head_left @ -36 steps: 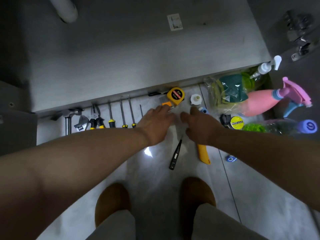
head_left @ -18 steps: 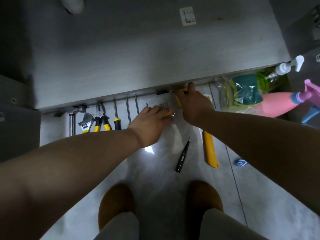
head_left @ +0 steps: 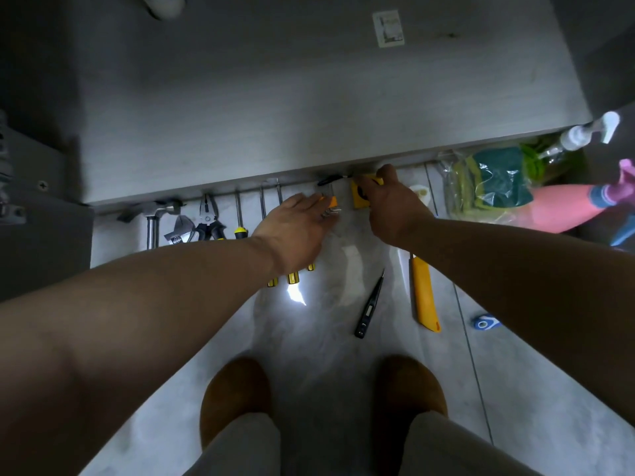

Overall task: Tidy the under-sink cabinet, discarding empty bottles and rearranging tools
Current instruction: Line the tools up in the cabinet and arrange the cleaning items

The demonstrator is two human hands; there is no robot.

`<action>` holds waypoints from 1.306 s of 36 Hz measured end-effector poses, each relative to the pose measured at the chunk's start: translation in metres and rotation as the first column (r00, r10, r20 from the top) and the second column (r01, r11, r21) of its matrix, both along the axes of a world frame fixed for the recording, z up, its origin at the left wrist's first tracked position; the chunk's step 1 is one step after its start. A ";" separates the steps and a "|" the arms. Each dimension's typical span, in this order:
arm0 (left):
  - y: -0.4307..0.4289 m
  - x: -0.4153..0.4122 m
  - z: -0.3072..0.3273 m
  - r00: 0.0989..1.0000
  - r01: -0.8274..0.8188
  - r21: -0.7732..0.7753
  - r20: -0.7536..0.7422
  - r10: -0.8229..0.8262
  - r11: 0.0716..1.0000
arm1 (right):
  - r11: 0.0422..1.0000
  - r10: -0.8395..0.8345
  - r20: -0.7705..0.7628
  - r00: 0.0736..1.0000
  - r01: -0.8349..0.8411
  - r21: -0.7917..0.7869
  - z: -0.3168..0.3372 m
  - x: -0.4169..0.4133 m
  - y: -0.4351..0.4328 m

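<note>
Yellow tape measure (head_left: 357, 201) gripped, right hand (head_left: 391, 209), near cabinet edge (head_left: 220, 190); left hand (head_left: 292, 231) fingers (head_left: 304, 205) straight.

A home, by the tiled floor (head_left: 515, 389), open cabinet (head_left: 309, 115), spray bottle (head_left: 563, 207) and slippers (head_left: 233, 389).

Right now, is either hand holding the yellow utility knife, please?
No, the utility knife lies on the floor; left hand and right hand work elsewhere.

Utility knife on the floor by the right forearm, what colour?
The utility knife is yellow; the head view shows it best.
</note>
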State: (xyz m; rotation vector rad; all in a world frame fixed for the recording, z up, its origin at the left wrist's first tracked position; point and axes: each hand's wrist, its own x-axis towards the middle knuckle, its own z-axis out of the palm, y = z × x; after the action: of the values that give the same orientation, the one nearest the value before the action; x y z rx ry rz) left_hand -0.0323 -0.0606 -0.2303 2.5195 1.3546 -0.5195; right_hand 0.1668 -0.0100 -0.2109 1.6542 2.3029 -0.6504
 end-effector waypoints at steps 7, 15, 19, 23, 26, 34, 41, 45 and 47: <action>0.005 -0.002 0.003 0.999 -0.019 -0.017 -0.039 0.019 1.000 | 0.999 -0.038 -0.022 0.999 0.037 -0.021 0.003 -0.003 -0.001; -0.011 0.018 0.011 0.995 0.031 0.109 0.093 -0.041 0.994 | 1.000 -0.017 -0.061 0.998 0.016 -0.026 0.016 0.036 -0.041; -0.035 0.039 0.012 0.946 0.218 0.074 0.229 -0.230 0.973 | 0.982 0.026 0.101 0.995 -0.007 -0.189 0.016 0.075 -0.084; -0.068 0.057 0.008 0.925 0.309 -0.110 0.265 -0.272 0.945 | 0.964 0.023 0.170 0.985 0.023 -0.265 0.011 0.100 -0.118; -0.088 0.065 0.005 0.942 0.294 -0.194 0.225 -0.250 0.936 | 0.949 -0.013 0.093 0.996 0.042 -0.312 0.008 0.104 -0.129; -0.097 0.079 0.017 0.973 0.171 -0.221 0.190 -0.129 0.960 | 0.973 0.007 -0.014 1.000 -0.010 -0.230 0.003 0.081 -0.122; -0.086 0.079 0.016 0.993 0.113 -0.014 0.049 -0.112 0.994 | 0.989 -0.044 -0.054 0.998 0.035 -0.146 -0.002 0.058 -0.106; -0.072 0.070 0.014 0.997 0.066 0.082 -0.043 -0.062 0.995 | 0.983 -0.129 -0.102 0.986 0.113 -0.146 -0.002 0.050 -0.100; -0.066 0.065 0.013 0.996 0.052 0.102 -0.078 -0.044 0.993 | 0.978 -0.152 -0.118 0.981 0.132 -0.160 0.000 0.047 -0.097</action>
State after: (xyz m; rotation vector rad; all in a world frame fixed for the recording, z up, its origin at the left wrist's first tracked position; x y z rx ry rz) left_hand 0.0324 -0.1265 -0.2171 2.6467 1.3838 -0.5743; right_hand 0.2135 -0.1074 -0.2110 1.7633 2.1710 -0.9663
